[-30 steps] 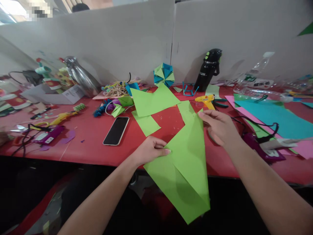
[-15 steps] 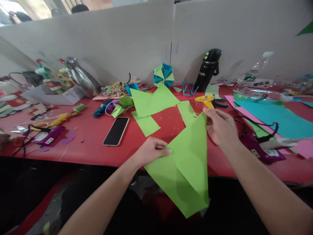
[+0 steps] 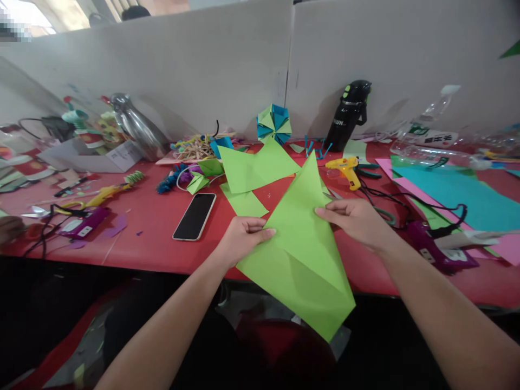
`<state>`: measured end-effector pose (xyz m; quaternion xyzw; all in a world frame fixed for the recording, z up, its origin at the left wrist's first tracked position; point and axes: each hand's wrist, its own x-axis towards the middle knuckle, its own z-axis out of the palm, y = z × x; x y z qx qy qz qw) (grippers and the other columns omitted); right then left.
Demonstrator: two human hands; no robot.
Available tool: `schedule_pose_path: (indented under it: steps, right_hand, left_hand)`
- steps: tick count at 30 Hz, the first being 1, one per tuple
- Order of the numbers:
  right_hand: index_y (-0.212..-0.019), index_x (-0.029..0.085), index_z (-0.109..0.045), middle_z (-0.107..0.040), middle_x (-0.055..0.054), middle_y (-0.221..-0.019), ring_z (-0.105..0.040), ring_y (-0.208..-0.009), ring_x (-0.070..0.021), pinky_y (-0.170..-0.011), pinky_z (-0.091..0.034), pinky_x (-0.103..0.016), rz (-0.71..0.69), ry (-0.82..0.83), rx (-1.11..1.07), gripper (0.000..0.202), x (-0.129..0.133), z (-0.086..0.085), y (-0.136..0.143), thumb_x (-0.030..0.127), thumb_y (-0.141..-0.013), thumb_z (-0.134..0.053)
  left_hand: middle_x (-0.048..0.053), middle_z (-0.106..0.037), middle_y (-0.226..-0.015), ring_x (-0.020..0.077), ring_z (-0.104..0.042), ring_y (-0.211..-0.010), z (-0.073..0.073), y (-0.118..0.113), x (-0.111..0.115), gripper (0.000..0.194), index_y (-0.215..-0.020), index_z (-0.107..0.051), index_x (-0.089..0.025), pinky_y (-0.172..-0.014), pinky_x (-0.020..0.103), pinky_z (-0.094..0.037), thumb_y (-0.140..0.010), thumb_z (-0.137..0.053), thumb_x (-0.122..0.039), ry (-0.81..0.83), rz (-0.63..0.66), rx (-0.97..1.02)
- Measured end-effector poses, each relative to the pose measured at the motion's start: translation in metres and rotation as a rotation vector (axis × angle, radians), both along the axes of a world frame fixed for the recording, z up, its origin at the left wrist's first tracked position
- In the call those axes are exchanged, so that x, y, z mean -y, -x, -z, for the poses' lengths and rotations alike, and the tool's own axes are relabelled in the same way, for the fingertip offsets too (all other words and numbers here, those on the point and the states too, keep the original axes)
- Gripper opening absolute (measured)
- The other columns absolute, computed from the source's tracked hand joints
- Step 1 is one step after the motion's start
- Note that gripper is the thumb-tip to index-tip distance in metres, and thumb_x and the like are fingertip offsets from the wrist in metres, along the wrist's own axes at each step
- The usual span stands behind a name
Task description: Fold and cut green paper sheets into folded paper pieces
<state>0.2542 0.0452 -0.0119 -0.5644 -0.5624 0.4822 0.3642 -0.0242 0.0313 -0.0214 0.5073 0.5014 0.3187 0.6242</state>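
Note:
A large green paper sheet (image 3: pixel 300 244) with a folded-over flap is held at the table's front edge, its lower corner hanging past the edge. My left hand (image 3: pixel 246 238) pinches its left edge between thumb and fingers. On the opposite side, my right hand (image 3: pixel 349 216) grips the right edge near the upright pointed corner. Behind it lie another creased green sheet (image 3: pixel 255 168) and a smaller green piece (image 3: pixel 246 203). A phone (image 3: pixel 195 216) rests left of my left hand. Scissors, partly hidden, lie behind my right hand.
The red table (image 3: pixel 146 249) carries a yellow glue gun (image 3: pixel 345 169), a black bottle (image 3: pixel 350 116), a blue-green paper ball (image 3: pixel 274 124), a steel flask (image 3: pixel 136 127) and purple power strips (image 3: pixel 87 223) with cables. Another person's hand (image 3: pixel 10 228) is at the far left.
My right hand has slid down and left along the paper's edge. The sheet's lower corner has swung right and up, and its pointed corner now stands higher. My left hand has shifted slightly up and left.

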Motion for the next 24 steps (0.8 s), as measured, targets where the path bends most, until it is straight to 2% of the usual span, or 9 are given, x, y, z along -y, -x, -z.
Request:
schedule_pose_path:
  steps: [2, 3, 6, 7, 11, 16, 19, 21, 24]
  right_hand:
    - [-0.075, 0.021, -0.076, -0.071, -0.003, -0.066, -0.063, -0.059, -0.0177, -0.062, -0.053, -0.034, 0.082, -0.083, 0.084, 0.038, 0.001, 0.0, 0.003, 0.059, -0.074, -0.08]
    - [-0.077, 0.021, -0.076, -0.073, -0.003, -0.069, -0.064, -0.061, -0.0179, -0.064, -0.053, -0.034, 0.055, -0.083, 0.062, 0.036, 0.001, 0.0, 0.004, 0.057, -0.073, -0.081]
    - [-0.087, 0.023, -0.077, -0.077, -0.004, -0.086, -0.07, -0.077, -0.0199, -0.075, -0.056, -0.034, -0.169, -0.011, -0.087, 0.033, 0.001, -0.002, 0.003, 0.051, -0.072, -0.084]
    - [-0.086, 0.022, -0.076, -0.077, -0.004, -0.086, -0.07, -0.077, -0.0194, -0.073, -0.055, -0.033, -0.211, -0.001, -0.079, 0.032, 0.002, -0.002, 0.002, 0.052, -0.074, -0.083]
    - [-0.077, 0.022, -0.075, -0.073, -0.002, -0.072, -0.064, -0.061, -0.0154, -0.055, -0.047, -0.028, -0.131, -0.047, 0.097, 0.035, 0.003, -0.002, 0.001, 0.056, -0.082, -0.074]
    - [-0.084, 0.026, -0.077, -0.079, -0.003, -0.092, -0.073, -0.085, -0.0206, -0.075, -0.056, -0.031, -0.208, 0.018, -0.012, 0.025, 0.006, -0.004, 0.003, 0.047, -0.072, -0.085]
    - [-0.076, 0.023, -0.076, -0.077, -0.003, -0.076, -0.07, -0.069, -0.0187, -0.064, -0.054, -0.031, -0.175, 0.022, 0.064, 0.029, 0.004, -0.003, -0.001, 0.052, -0.074, -0.081]
    - [-0.082, 0.023, -0.078, -0.077, -0.003, -0.075, -0.07, -0.069, -0.0186, -0.064, -0.055, -0.031, -0.15, 0.014, 0.083, 0.03, 0.002, -0.002, -0.005, 0.052, -0.076, -0.08]
    - [-0.103, 0.027, -0.079, -0.08, -0.005, -0.102, -0.073, -0.094, -0.0226, -0.082, -0.058, -0.035, -0.16, 0.038, 0.021, 0.036, 0.002, 0.001, -0.01, 0.045, -0.072, -0.085]
  left_hand:
    - [0.007, -0.08, -0.087, 0.0191, -0.073, -0.067, -0.003, 0.001, -0.002, 0.028, -0.089, -0.079, -0.018, -0.061, 0.028, -0.058, -0.074, -0.085, -0.042, -0.022, -0.028, -0.004]
    - [0.006, -0.08, -0.083, 0.0179, -0.072, -0.064, -0.004, 0.001, -0.002, 0.027, -0.086, -0.078, -0.017, -0.059, 0.027, -0.057, -0.074, -0.085, -0.041, -0.036, -0.043, -0.014]
    - [0.004, -0.077, -0.075, 0.0154, -0.068, -0.06, -0.007, 0.004, -0.004, 0.026, -0.078, -0.076, -0.016, -0.056, 0.024, -0.054, -0.071, -0.088, -0.039, -0.076, -0.098, -0.022]
    - [0.003, -0.077, -0.074, 0.0147, -0.067, -0.06, -0.008, 0.004, -0.005, 0.026, -0.076, -0.075, -0.016, -0.055, 0.024, -0.053, -0.07, -0.088, -0.039, -0.086, -0.113, -0.018]
    - [0.002, -0.075, -0.071, 0.0139, -0.065, -0.057, -0.012, 0.006, -0.007, 0.029, -0.071, -0.073, -0.016, -0.053, 0.023, -0.051, -0.067, -0.09, -0.04, -0.127, -0.161, -0.029]
    - [0.006, -0.077, -0.076, 0.0181, -0.069, -0.062, -0.016, 0.009, -0.009, 0.036, -0.08, -0.076, -0.014, -0.059, 0.029, -0.056, -0.061, -0.092, -0.041, -0.113, -0.286, -0.012]
    - [0.008, -0.079, -0.082, 0.0199, -0.071, -0.065, -0.018, 0.014, -0.012, 0.044, -0.089, -0.078, -0.013, -0.063, 0.032, -0.058, -0.059, -0.093, -0.041, -0.128, -0.332, 0.024]
    - [0.01, -0.08, -0.088, 0.0201, -0.072, -0.067, -0.018, 0.017, -0.014, 0.048, -0.093, -0.078, -0.013, -0.064, 0.032, -0.058, -0.057, -0.094, -0.04, -0.149, -0.369, 0.037]
    - [0.011, -0.08, -0.09, 0.0217, -0.074, -0.072, -0.018, 0.021, -0.017, 0.05, -0.093, -0.078, -0.012, -0.066, 0.032, -0.06, -0.055, -0.096, -0.039, -0.159, -0.417, 0.09]
